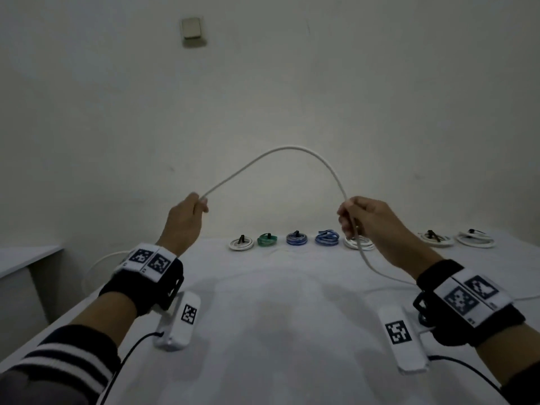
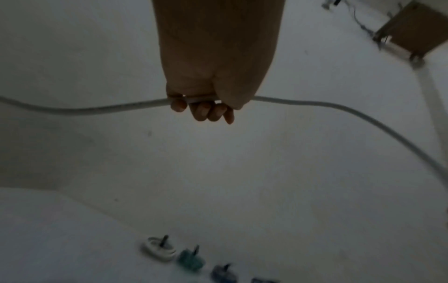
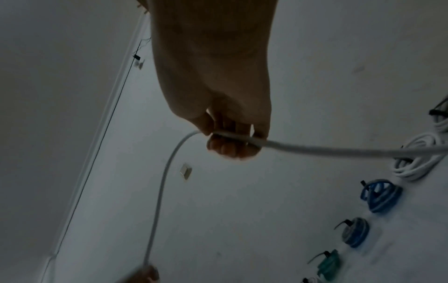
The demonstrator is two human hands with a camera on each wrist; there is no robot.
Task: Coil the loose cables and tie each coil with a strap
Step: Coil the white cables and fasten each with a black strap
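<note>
A long white cable (image 1: 292, 149) arches in the air between my two raised hands above the white table (image 1: 277, 331). My left hand (image 1: 190, 211) grips it at the left end of the arch, fingers curled round it (image 2: 201, 109). My right hand (image 1: 355, 213) grips it at the right end, fingers curled round it (image 3: 230, 145). From the right hand the cable (image 1: 377, 270) drops to the table and runs off to the right. Another stretch (image 1: 96, 264) loops down behind my left wrist.
Along the table's far edge stands a row of strapped coils: white (image 1: 241, 243), green (image 1: 268, 239), dark blue (image 1: 296, 238), blue (image 1: 327, 238), white (image 1: 358, 244), and two white ones at the right (image 1: 435, 238) (image 1: 476, 238). A lower surface (image 1: 26, 258) lies at the left. The wall (image 1: 277, 97) is close behind.
</note>
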